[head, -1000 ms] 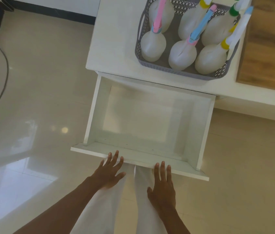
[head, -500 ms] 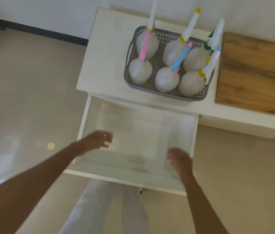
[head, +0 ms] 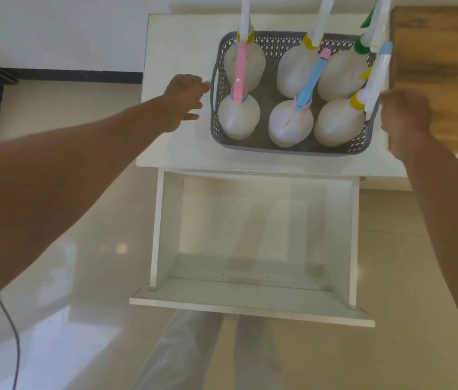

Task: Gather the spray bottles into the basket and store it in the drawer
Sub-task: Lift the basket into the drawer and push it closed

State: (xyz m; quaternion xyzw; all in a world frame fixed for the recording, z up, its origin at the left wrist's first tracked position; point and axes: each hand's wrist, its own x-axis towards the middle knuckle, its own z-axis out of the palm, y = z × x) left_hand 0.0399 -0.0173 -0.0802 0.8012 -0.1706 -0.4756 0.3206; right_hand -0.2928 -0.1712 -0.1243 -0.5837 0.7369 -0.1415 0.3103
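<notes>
A grey perforated basket (head: 286,146) stands on the white table (head: 177,147) and holds several white spray bottles (head: 239,116) with pink, blue, yellow and green nozzles. My left hand (head: 184,101) hovers just left of the basket's left handle (head: 214,88), fingers loosely spread, holding nothing. My right hand (head: 405,119) is pressed to the basket's right side with its fingers curled there. The right handle is hidden behind that hand. Below the table's front edge, the white drawer (head: 250,305) is pulled out and empty.
A wooden board (head: 441,80) lies on the table right of the basket. A black cable (head: 11,327) runs over the glossy tile floor at the left. My legs in light trousers (head: 202,353) stand below the drawer front.
Both hands have left the drawer front and risen to the two sides of the basket. The view has moved closer to the table.
</notes>
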